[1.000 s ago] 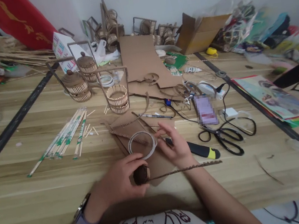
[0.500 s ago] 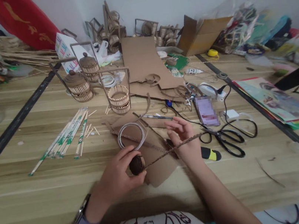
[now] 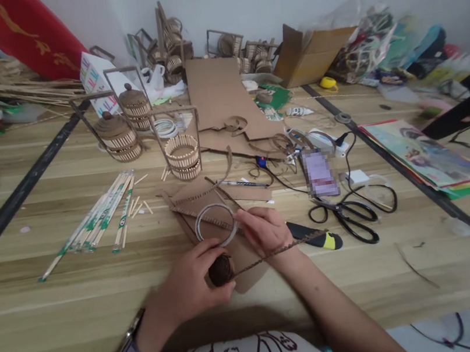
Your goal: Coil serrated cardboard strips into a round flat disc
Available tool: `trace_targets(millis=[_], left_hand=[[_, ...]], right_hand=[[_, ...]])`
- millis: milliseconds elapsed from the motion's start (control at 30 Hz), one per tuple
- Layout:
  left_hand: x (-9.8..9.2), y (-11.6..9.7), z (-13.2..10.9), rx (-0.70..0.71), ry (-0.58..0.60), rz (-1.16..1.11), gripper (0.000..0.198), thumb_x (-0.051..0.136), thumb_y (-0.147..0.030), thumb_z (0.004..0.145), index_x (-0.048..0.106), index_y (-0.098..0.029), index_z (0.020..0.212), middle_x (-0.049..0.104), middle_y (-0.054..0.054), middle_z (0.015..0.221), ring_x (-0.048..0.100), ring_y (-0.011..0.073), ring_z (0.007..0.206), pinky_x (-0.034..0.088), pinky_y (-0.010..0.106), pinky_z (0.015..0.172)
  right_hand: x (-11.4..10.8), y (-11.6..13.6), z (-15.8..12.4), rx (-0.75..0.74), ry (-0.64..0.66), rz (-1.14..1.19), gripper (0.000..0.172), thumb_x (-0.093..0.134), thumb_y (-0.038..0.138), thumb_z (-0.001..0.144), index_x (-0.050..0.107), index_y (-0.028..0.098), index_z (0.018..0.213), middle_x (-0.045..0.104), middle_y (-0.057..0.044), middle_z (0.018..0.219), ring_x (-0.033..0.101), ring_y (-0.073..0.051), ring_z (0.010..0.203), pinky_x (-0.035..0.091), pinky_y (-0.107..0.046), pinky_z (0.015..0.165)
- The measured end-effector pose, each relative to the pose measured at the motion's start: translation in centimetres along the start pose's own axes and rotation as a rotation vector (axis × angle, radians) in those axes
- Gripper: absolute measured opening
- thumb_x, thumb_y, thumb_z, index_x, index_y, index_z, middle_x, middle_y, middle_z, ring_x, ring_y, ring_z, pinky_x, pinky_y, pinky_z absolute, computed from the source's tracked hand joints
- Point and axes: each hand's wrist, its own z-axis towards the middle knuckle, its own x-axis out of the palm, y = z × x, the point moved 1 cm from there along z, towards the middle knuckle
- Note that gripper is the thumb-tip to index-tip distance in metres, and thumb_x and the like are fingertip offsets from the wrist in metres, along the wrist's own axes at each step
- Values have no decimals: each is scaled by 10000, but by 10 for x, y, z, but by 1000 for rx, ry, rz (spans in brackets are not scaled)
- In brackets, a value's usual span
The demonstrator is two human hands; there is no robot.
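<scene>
My left hand (image 3: 189, 280) is closed around a tight dark-brown coil of corrugated cardboard strip (image 3: 220, 270). The strip's loose tail (image 3: 281, 249) stretches right, across my right wrist. Against the left fingertips stands a thin whitish ring (image 3: 198, 224), which looks like a narrow roll of tape. My right hand (image 3: 265, 230) is closed, thumb and fingers pinched at the ring's right edge; the exact grip is partly hidden. Beneath both hands lies a piece of brown cardboard (image 3: 250, 276). A black-and-yellow handled cutter (image 3: 318, 235) rests beside the right wrist.
Black scissors (image 3: 351, 214) and a phone (image 3: 320, 172) lie to the right. Wrapped sticks (image 3: 101, 213) lie left. Behind stand a small open stick bucket (image 3: 183, 157) and two lidded ones, including a nearer lidded bucket (image 3: 117, 138). A pen (image 3: 245, 183) lies ahead.
My right hand has moved left and closed at the ring's right edge. The ring has shifted slightly right and down. My left hand still holds the coil.
</scene>
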Motion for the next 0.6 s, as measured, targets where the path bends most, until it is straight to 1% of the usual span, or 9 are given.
trace_targets(millis=[67, 133, 200, 300, 367, 433, 500, 567, 600], left_hand=[[1, 0, 0, 1, -3, 1, 419, 702, -219, 695, 678, -191, 1112, 678, 130, 1263, 670, 308, 1132, 556, 441, 988], [1, 1, 0, -3, -7, 0, 420, 699, -216, 698, 674, -192, 1116, 676, 130, 1268, 668, 307, 1135, 554, 439, 991], [1, 1, -1, -10, -12, -3, 420, 695, -203, 697, 670, -204, 1117, 674, 120, 1273, 666, 303, 1139, 549, 435, 997], [1, -1, -1, 4, -13, -5, 414, 697, -184, 695, 665, -205, 1107, 673, 117, 1267, 665, 294, 1137, 549, 420, 997], [1, -4, -1, 26, -10, -11, 413, 704, -170, 692, 662, -195, 1102, 670, 121, 1261, 663, 286, 1139, 551, 404, 995], [1, -7, -1, 40, -12, -23, 414, 710, -154, 687, 663, -187, 1097, 670, 119, 1252, 663, 278, 1137, 553, 386, 991], [1, -10, -1, 36, -16, -34, 418, 717, -142, 680, 665, -185, 1093, 671, 115, 1244, 668, 272, 1125, 559, 375, 981], [1, -11, 0, 30, -20, -37, 431, 722, -140, 678, 662, -188, 1102, 667, 113, 1253, 672, 270, 1119, 562, 375, 976], [1, -11, 0, 32, -25, -35, 441, 721, -140, 679, 658, -189, 1112, 663, 114, 1259, 670, 271, 1122, 561, 380, 979]], right_hand=[[2, -2, -1, -27, -21, -37, 543, 547, 87, 932, 495, 304, 1427, 734, -57, 930, 700, -226, 871, 594, -341, 729], [3, -2, -2, -41, -15, -56, 562, 557, 77, 929, 475, 301, 1437, 734, -51, 915, 692, -224, 868, 581, -337, 722], [3, -2, -4, -17, -13, -33, 522, 556, 76, 918, 511, 291, 1392, 728, -52, 893, 684, -224, 842, 572, -338, 716], [6, -2, -6, 185, -42, 114, 355, 572, 114, 866, 602, 265, 1185, 707, -41, 811, 671, -229, 777, 565, -354, 699], [9, -2, -7, 315, -52, 207, 286, 582, 138, 824, 575, 255, 1085, 690, -12, 750, 662, -208, 696, 557, -334, 648], [11, 0, -7, 446, -69, 319, 276, 589, 149, 795, 521, 253, 1042, 675, 27, 700, 645, -166, 606, 530, -278, 579], [13, 1, -6, 613, -114, 477, 287, 615, 165, 764, 486, 257, 1002, 662, 56, 662, 624, -134, 553, 495, -232, 537], [15, 2, -4, 775, -173, 646, 316, 655, 182, 716, 468, 262, 958, 653, 73, 641, 615, -124, 552, 479, -221, 539], [15, 2, -3, 820, -192, 698, 334, 671, 188, 696, 462, 264, 945, 650, 77, 637, 609, -123, 552, 476, -223, 544]])
